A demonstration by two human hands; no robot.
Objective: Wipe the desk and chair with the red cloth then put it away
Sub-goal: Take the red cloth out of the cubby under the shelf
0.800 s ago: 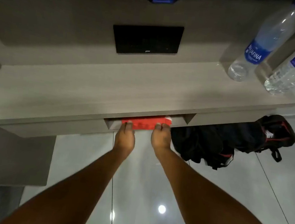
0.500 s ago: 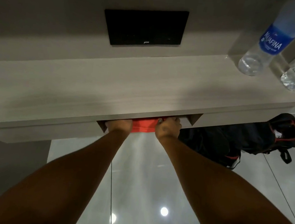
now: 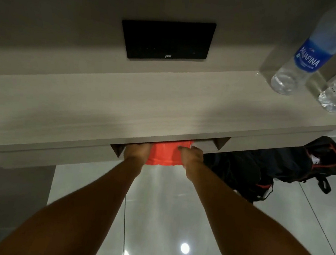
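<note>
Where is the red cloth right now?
The red cloth sits mid-frame at the drawer opening under the desk edge, held between left hand and right hand.

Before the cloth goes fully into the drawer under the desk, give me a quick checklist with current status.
1. Both hands on red cloth: left hand and right hand hold its sides: ok.
2. Drawer open: ok.
3. Cloth fully inside: front edge hangs out: not ok.
4. Room inside drawer: hidden by desk: cannot tell.
5. Bottles away from the hands: ok.
</note>
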